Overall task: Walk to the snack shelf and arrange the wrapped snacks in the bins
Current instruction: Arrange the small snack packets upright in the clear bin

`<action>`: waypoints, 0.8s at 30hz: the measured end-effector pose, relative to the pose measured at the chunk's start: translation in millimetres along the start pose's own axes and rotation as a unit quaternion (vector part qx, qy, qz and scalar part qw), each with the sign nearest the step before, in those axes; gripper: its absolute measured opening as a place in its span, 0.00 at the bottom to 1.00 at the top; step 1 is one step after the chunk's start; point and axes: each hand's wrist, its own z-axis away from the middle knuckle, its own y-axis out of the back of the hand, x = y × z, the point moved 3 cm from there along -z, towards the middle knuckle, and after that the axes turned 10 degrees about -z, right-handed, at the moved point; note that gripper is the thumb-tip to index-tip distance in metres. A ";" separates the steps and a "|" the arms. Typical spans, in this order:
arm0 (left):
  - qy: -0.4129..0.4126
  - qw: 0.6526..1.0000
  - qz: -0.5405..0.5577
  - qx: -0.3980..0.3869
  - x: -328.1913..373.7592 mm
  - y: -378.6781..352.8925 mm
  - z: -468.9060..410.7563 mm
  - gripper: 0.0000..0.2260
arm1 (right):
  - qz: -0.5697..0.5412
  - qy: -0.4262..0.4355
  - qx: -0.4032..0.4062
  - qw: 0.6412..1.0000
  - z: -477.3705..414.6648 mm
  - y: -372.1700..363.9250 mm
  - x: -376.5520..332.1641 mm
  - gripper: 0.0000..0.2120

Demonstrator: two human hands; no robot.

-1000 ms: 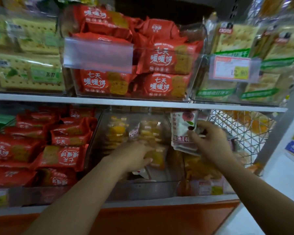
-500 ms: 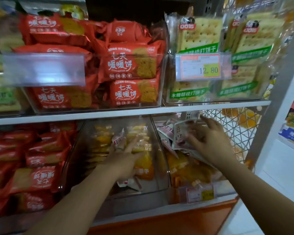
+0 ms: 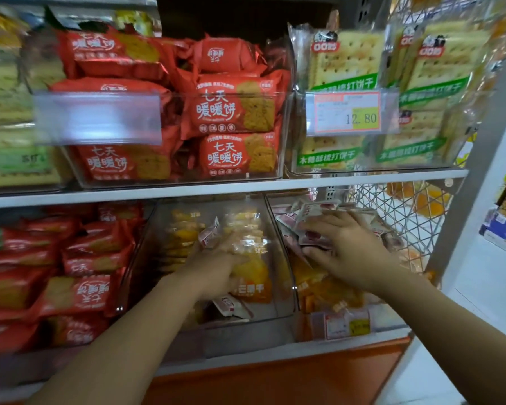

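Both arms outstretched: left hand [image 3: 214, 267] on yellow packet [image 3: 250, 270], right hand [image 3: 348, 252] flat on pink-white packets [image 3: 313, 211].

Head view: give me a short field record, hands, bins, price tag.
left hand: in middle lower bin, on yellow packets
right hand: in right lower bin, pressing pink-white packets
left lower bin: red packets
upper middle bin: red packets
upper right bin: cracker packs
price tag: 12.80
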 end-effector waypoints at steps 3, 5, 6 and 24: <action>0.016 0.999 0.016 0.033 -10.6 7.1 25.1 0.22 | -0.029 0.049 -0.042 0.997 -7.1 -12.6 -33.6 0.17; 0.039 0.997 0.004 0.066 -23.0 11.2 46.1 0.22 | -0.055 0.058 -0.081 0.994 -15.3 -24.1 -53.5 0.15; 0.054 0.995 0.010 0.086 -30.9 12.0 57.1 0.22 | -0.057 0.060 -0.101 0.992 -20.7 -31.1 -61.4 0.15; 0.081 0.957 0.126 0.248 -78.6 -22.0 107.8 0.15 | 0.024 0.000 -0.088 0.996 -157.5 -141.5 -95.5 0.11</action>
